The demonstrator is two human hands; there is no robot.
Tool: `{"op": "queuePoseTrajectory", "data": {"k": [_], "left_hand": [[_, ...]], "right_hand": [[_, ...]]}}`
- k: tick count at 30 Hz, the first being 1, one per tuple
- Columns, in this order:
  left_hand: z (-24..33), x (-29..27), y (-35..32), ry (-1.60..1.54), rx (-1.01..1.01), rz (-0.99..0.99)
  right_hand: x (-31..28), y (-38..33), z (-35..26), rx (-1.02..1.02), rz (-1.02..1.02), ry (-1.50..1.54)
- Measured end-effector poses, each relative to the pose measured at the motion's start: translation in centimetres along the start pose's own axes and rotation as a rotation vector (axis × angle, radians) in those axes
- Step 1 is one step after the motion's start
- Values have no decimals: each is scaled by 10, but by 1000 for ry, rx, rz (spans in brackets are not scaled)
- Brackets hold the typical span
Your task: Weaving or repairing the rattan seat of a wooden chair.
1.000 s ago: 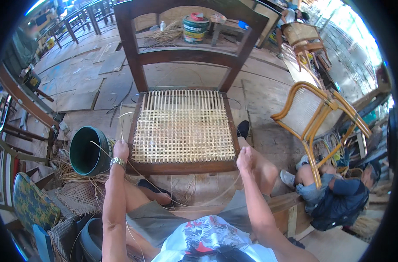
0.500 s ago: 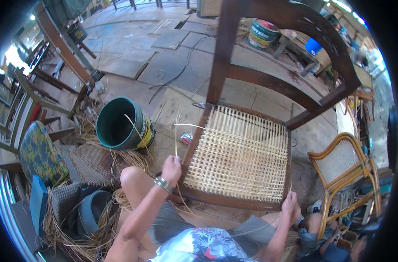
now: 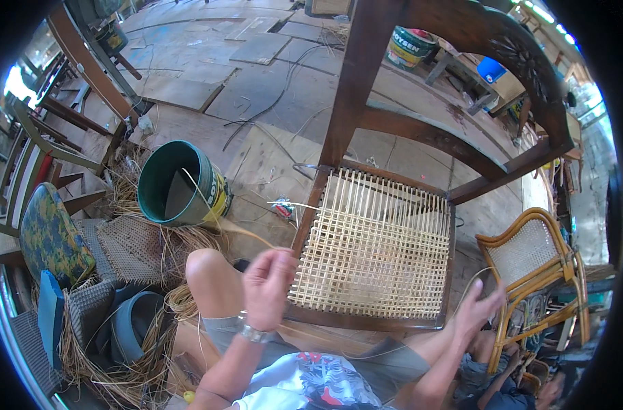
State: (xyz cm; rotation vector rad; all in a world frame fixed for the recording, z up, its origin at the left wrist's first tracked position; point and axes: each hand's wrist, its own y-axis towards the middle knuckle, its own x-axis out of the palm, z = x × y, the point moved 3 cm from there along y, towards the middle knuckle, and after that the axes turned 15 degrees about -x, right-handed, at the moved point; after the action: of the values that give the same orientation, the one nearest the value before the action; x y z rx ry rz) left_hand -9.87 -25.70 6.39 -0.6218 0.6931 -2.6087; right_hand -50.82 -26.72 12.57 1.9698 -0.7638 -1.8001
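A dark wooden chair [image 3: 349,102] stands in front of me, its seat [image 3: 373,253] woven in pale cane strips. The weave is dense near me; toward the backrest mostly lengthwise strips show. My left hand [image 3: 269,283] is beside the seat's left rail, fingers pinched on a cane strand [image 3: 246,232] that trails up and left, blurred. My right hand [image 3: 477,311] is off the near right corner with fingers spread. A thin strand [image 3: 470,283] loops close to it; whether it touches the hand is unclear. One loose strip end [image 3: 291,203] sticks out past the left rail.
Left of the chair stands a green bucket [image 3: 147,181] with a strip inside. Cane scraps [image 3: 113,355] and a camouflage-patterned cushion [image 3: 55,236] lie farther left. On the right are a rattan chair [image 3: 523,273] and part of another person [image 3: 493,362].
My left hand has moved down and nearer the rail, its strand swinging left. My right hand has lifted outward from the seat corner, its fingers spreading. The view has shifted slightly.
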Motion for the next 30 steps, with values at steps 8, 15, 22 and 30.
{"op": "queuePoseTrajectory", "data": {"k": [8, 15, 22, 30], "left_hand": [[-39, 55, -27, -11, -69, -297], [-9, -48, 100, 632, 61, -8], [-55, 0, 221, -214, -328, -469], [-88, -3, 216, -88, -600, -389]], "right_hand": [[-1, -46, -202, -103, -782, 992], [-23, 58, -78, -497, -414, 448], [-104, 266, 56, -497, 36, 6], [-50, 179, 56, -488, -326, 69]]}}
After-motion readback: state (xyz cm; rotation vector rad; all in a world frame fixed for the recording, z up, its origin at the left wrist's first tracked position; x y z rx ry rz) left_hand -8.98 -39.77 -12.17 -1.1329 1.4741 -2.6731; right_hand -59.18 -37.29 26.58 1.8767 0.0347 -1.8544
